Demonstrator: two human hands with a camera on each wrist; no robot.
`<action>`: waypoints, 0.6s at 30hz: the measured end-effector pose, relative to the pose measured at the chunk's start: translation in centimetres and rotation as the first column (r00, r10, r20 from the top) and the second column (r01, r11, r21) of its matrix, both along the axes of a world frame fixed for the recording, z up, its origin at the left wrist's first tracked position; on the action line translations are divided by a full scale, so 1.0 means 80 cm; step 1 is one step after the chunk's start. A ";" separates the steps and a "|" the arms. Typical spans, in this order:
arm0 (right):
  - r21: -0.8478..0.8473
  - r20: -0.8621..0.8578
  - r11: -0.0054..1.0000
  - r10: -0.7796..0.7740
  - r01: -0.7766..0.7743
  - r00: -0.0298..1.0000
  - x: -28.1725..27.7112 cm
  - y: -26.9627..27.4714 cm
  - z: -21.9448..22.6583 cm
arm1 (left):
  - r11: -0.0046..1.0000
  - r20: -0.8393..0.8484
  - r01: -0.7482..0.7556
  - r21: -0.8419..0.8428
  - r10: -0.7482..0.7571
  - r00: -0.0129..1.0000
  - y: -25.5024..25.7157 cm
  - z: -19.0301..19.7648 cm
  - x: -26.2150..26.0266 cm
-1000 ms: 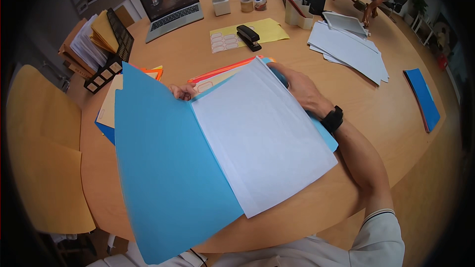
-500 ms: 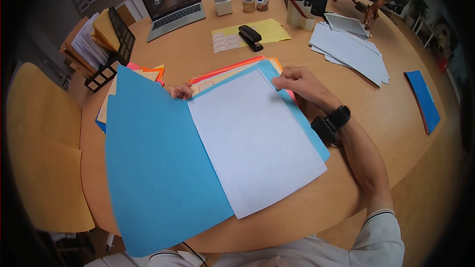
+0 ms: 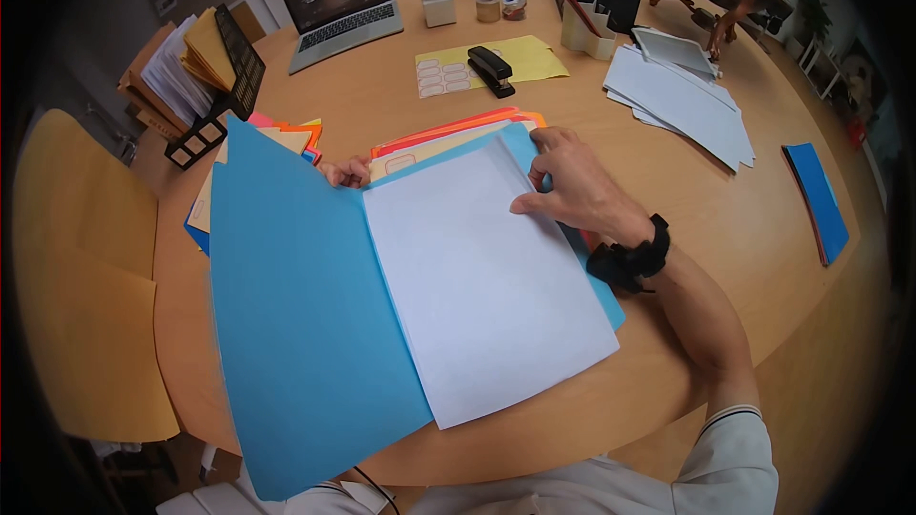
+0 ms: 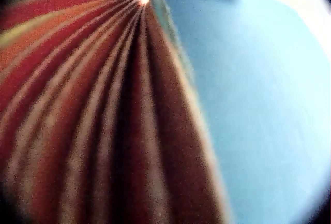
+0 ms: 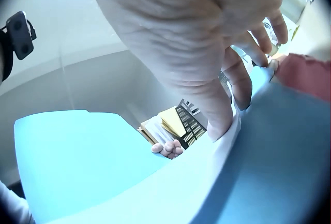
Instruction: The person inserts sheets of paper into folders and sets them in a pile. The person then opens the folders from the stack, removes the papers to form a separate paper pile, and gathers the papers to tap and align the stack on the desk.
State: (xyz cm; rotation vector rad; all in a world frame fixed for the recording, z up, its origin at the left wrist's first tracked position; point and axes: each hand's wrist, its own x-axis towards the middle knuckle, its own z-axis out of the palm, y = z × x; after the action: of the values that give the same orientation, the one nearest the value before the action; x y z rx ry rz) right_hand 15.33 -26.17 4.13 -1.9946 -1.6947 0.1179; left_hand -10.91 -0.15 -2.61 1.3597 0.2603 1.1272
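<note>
A light blue file folder (image 3: pixel 315 324) lies open, its left cover raised and tilted. My left hand (image 3: pixel 345 172) grips it at the top near the fold, fingertips showing over the edge and the rest hidden behind the cover. White paper (image 3: pixel 487 296) rests on the folder's right side and overhangs its lower edge. My right hand (image 3: pixel 587 186) pinches the paper's right edge; the right wrist view shows the thumb (image 5: pixel 220 123) on the near face and a finger behind. In the left wrist view, fanned reddish folders (image 4: pixel 103 94) stand beside the blue cover (image 4: pixel 264 94).
Behind the folder lie more colored folders (image 3: pixel 458 129). A black stapler (image 3: pixel 491 72) sits on a yellow sheet (image 3: pixel 539 59) with labels. Loose white papers (image 3: pixel 668 100) and a blue folder stack (image 3: pixel 816 200) are to the right. A laptop (image 3: pixel 343 14) and file holder (image 3: pixel 243 76) stand at the back left.
The paper's raised right edge came down, and the paper shifted left on the folder. My right hand left the far edge and now pinches the paper's right side. The left hand stays at the fold.
</note>
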 end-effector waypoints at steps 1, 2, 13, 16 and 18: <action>-0.018 -0.016 1.000 0.005 -0.005 1.000 -0.001 0.001 -0.001 | 1.000 -0.003 -0.006 0.000 0.006 1.000 0.001 0.002 0.008; -0.036 -0.031 0.999 0.009 -0.010 0.999 -0.001 0.001 -0.003 | 1.000 -0.007 -0.012 0.000 0.012 1.000 0.003 0.004 0.008; 0.211 -0.471 0.950 -0.106 0.228 0.876 0.064 0.002 -0.030 | 1.000 -0.010 0.014 -0.019 -0.014 1.000 0.022 0.012 0.012; 0.299 -0.619 0.889 -0.096 0.347 0.780 0.087 0.000 -0.029 | 1.000 -0.019 0.010 -0.023 -0.011 1.000 0.012 0.008 0.020; 0.336 -0.714 0.829 -0.085 0.447 0.695 0.104 -0.004 -0.033 | 1.000 -0.027 0.006 -0.024 -0.007 1.000 0.008 0.005 0.020</action>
State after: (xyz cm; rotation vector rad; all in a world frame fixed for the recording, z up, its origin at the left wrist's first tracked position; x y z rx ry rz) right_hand 23.66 -26.46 1.51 -1.5141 -0.8224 0.2463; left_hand -9.30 0.48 -2.18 1.3543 0.2879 1.0974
